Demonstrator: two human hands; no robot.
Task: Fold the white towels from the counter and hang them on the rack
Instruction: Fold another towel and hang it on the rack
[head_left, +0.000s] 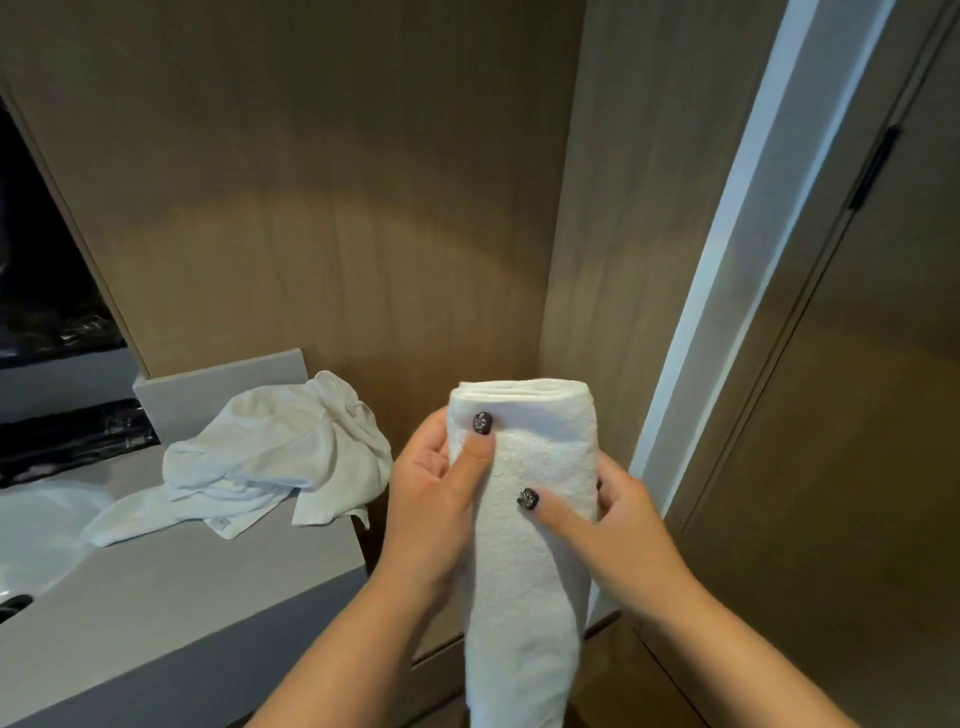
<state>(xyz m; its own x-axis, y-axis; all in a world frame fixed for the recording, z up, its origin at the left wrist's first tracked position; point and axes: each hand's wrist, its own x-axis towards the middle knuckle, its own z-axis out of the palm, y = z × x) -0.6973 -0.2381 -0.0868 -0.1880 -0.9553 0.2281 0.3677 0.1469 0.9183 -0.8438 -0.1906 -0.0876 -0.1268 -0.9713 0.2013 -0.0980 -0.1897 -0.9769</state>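
A person's left hand (431, 483) and right hand (618, 525) clamp a folded white towel (524, 519) from either side, thumbs pressed on its front, just off the grey worktop's (171, 597) right end. A crumpled white towel (270, 457) lies at the worktop's back right corner, one edge hanging over.

A bathroom: a grey vanity counter (171, 587) with a white sink (36, 535), wood-panelled walls (337, 208) behind.

Bare forearms, dark patterned nail polish
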